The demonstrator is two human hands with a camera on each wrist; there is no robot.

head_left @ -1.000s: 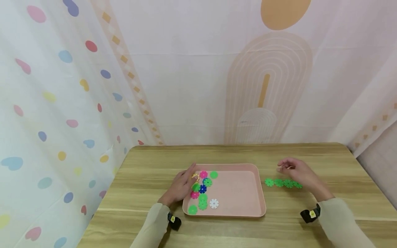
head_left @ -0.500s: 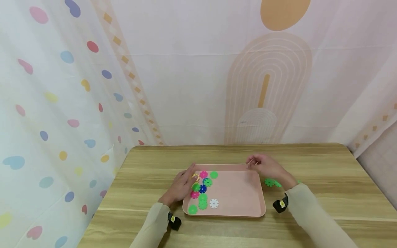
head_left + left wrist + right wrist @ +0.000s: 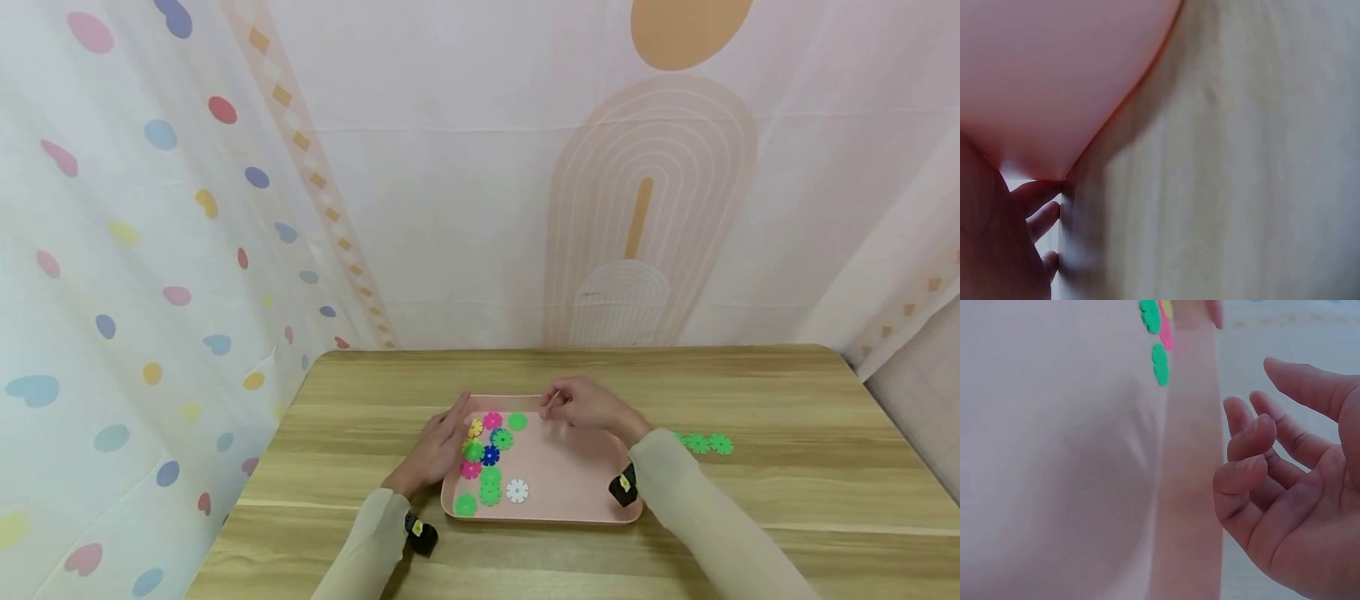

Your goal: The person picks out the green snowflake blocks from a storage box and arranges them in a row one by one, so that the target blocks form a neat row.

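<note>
My left hand point(image 3: 437, 450) rests at the left rim of the pink tray point(image 3: 577, 518), its fingers lying fairly straight along the edge. In the left wrist view, fingers point(image 3: 1041, 220) show just past the tray's corner. Over the tray's far side hovers my right hand point(image 3: 585, 407), holding nothing, with fingers loosely bent and thumb extended in the right wrist view. Notched plastic discs lie in the tray's left part: a green disc point(image 3: 517, 422) nearest the right hand, a pink disc point(image 3: 492, 421), a dark blue disc point(image 3: 491, 456), a white disc point(image 3: 517, 491) and several others.
Right of the tray, a row of green discs point(image 3: 698, 443) lies on the wooden table point(image 3: 795, 483), partly hidden by the right sleeve. A patterned curtain point(image 3: 480, 208) hangs behind the table. Each wrist carries a small black camera point(image 3: 624, 485).
My right hand has moved left from above the row of green discs to over the tray. The left hand stays at the rim; its thumb has drawn back from the yellow disc.
</note>
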